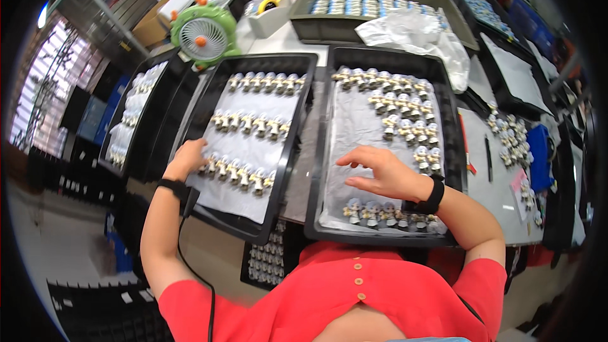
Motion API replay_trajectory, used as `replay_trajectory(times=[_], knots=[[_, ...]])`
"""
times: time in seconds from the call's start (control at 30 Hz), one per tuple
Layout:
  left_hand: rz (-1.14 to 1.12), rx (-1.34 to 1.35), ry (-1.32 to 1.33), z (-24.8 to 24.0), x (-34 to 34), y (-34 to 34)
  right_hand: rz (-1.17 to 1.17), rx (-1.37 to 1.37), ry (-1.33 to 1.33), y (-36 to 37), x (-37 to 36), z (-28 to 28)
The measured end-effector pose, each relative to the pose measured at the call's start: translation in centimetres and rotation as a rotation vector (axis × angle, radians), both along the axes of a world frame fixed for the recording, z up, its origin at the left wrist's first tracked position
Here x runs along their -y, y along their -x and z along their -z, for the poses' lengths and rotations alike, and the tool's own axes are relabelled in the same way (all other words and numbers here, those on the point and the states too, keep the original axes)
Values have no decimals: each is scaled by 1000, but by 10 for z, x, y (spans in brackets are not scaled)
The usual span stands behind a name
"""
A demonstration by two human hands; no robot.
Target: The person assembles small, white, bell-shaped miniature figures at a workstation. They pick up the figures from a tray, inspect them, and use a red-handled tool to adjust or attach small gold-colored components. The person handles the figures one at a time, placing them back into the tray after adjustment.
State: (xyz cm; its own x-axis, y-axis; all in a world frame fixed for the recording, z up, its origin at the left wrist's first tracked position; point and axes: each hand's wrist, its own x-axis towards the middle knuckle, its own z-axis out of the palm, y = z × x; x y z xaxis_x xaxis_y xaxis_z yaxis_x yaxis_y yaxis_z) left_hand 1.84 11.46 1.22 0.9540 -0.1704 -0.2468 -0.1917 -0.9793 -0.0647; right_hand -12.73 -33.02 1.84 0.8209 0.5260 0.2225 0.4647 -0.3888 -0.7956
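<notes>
Trays: two black trays side by side, the left tray and the right tray.
Left tray: three rows of small figurines.
Left hand: on the left tray's near row, fingers curled at its end figurine; grip unclear.
Right hand: released, fingers spread over the right tray's liner.
Fan: one, green, beyond the left tray.

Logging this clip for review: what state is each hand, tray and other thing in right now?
left hand: on the end of the figurine row in the left tray, grip unclear.
right hand: open, fingers spread above the right tray, holding nothing.
right tray: figurines standing in rows, its near-left liner bare.
green fan: upright; running or not, cannot tell.
plastic bag: crumpled over the far tray's edge.
</notes>
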Motion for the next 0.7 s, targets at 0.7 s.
replay_trajectory(times=[0.7], knots=[[236, 3, 579, -79, 82, 107, 895, 238, 391, -187, 211, 11]])
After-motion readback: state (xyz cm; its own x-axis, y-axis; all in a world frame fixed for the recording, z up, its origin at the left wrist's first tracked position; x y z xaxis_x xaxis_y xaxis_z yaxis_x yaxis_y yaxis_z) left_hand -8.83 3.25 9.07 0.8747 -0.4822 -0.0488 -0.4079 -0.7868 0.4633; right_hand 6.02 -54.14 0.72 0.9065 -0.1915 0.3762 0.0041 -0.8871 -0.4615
